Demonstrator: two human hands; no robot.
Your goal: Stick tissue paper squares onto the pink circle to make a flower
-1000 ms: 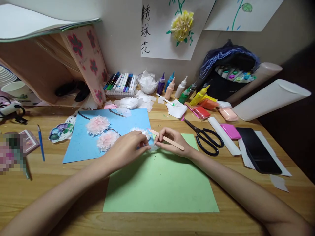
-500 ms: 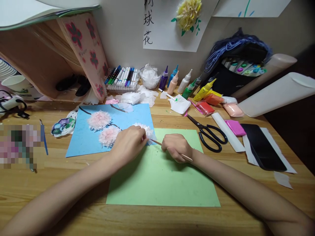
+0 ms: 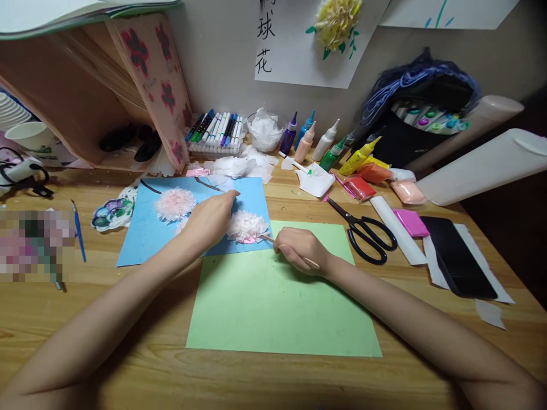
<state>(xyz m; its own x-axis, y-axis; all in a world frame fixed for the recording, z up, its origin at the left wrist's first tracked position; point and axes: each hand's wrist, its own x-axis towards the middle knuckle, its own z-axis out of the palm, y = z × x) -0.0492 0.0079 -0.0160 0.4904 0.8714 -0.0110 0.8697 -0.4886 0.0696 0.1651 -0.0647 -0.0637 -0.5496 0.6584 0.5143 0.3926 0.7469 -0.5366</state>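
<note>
The right hand (image 3: 302,250) clasps a wooden stick (image 3: 311,263), tip at a pale flower (image 3: 248,226). Whether the left hand's (image 3: 211,219) fingers hold anything is unclear.

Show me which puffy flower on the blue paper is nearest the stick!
The rightmost flower: the stick in the right hand points at it. The upper-left flower and the one partly behind the left hand lie farther off.

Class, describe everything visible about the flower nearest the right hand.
The flower is whitish pink, with ruffled, layered petals that look like thin paper. A brighter pink patch shows at its lower edge. It lies on the blue sheet, near the right edge. The wooden stick in the right hand points at its lower right side; contact is unclear.
</note>
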